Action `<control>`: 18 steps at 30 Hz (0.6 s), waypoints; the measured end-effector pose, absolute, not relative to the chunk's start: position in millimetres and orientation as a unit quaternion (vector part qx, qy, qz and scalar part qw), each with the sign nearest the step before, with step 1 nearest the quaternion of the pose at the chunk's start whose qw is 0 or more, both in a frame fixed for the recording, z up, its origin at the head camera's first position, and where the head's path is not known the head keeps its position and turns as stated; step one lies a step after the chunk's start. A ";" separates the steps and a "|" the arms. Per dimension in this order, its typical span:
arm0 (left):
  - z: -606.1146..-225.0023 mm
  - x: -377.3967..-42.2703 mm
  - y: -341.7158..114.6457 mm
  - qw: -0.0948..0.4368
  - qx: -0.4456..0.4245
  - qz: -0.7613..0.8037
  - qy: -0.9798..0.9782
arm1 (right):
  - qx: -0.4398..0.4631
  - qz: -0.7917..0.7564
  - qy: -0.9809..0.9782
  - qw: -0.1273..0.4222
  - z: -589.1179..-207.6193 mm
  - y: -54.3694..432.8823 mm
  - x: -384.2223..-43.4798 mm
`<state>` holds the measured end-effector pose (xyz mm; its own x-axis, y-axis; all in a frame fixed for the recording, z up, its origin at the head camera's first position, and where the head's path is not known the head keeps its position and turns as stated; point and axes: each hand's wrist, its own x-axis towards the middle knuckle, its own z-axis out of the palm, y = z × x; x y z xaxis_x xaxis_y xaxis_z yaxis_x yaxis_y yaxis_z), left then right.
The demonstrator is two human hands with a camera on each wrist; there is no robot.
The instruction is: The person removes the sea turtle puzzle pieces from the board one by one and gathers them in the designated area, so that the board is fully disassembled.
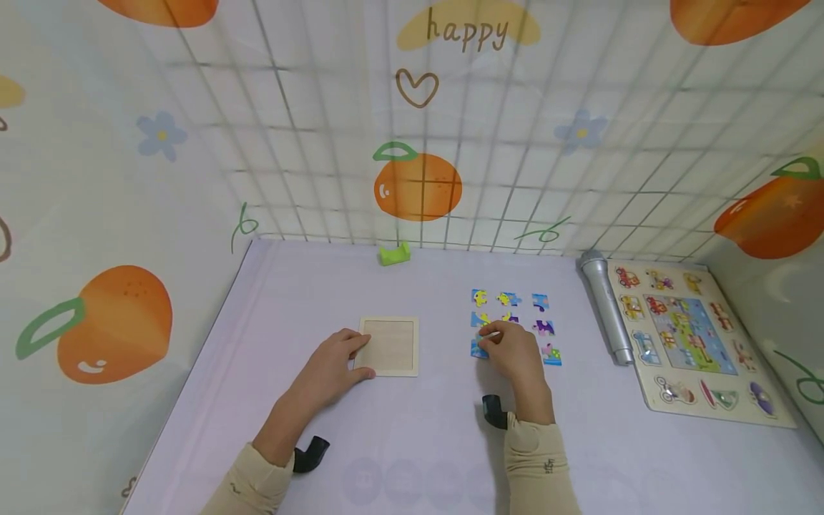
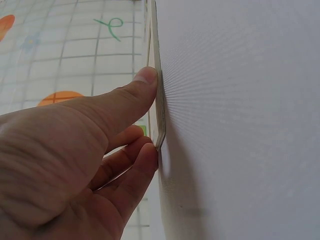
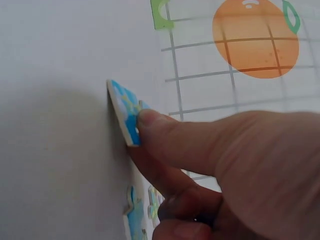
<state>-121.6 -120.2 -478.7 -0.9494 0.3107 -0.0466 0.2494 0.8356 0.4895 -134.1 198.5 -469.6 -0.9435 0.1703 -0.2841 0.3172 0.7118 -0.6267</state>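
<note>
A square, pale wooden puzzle tray point(image 1: 393, 347) with a raised rim lies on the table, with no pieces in it. At its near left corner, my left hand point(image 1: 331, 365) holds it between thumb and fingers. To the right, several puzzle pieces point(image 1: 543, 327) in blue, yellow and purple lie spaced out in rows. My right hand point(image 1: 515, 350) is over the near rows and hides part of them. In the right wrist view, its thumb and forefinger pinch a blue puzzle piece point(image 3: 125, 112), which stands tilted with its pale edge showing.
A silver microphone point(image 1: 606, 307) lies right of the pieces, beside a wooden picture board point(image 1: 695, 336) of vehicles. A small green block point(image 1: 395, 254) stands at the table's back edge. Cloth printed with oranges and a grid hangs behind and at the sides.
</note>
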 end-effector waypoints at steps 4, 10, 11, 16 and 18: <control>-478.3 -121.4 -120.4 0.059 0.147 0.246 0.956 | 0.134 -0.355 0.919 0.104 -469.6 198.7 -134.1; -477.4 -121.0 -120.6 0.060 0.146 0.250 0.955 | 0.132 -0.349 0.923 0.097 -470.2 199.1 -134.2; -477.1 -120.9 -120.6 0.061 0.145 0.251 0.955 | 0.132 -0.349 0.923 0.096 -470.3 198.9 -134.1; -477.3 -120.6 -120.5 0.062 0.147 0.248 0.955 | 0.135 -0.346 0.924 0.090 -469.5 197.6 -133.5; -477.8 -120.8 -120.7 0.061 0.148 0.246 0.956 | 0.135 -0.344 0.925 0.086 -469.7 197.2 -133.5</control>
<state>-120.8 -120.7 -477.8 -0.9487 0.3132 -0.0430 0.2535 0.8350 0.4884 -133.5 197.2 -469.7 -0.9487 0.1904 -0.2524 0.3090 0.7273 -0.6129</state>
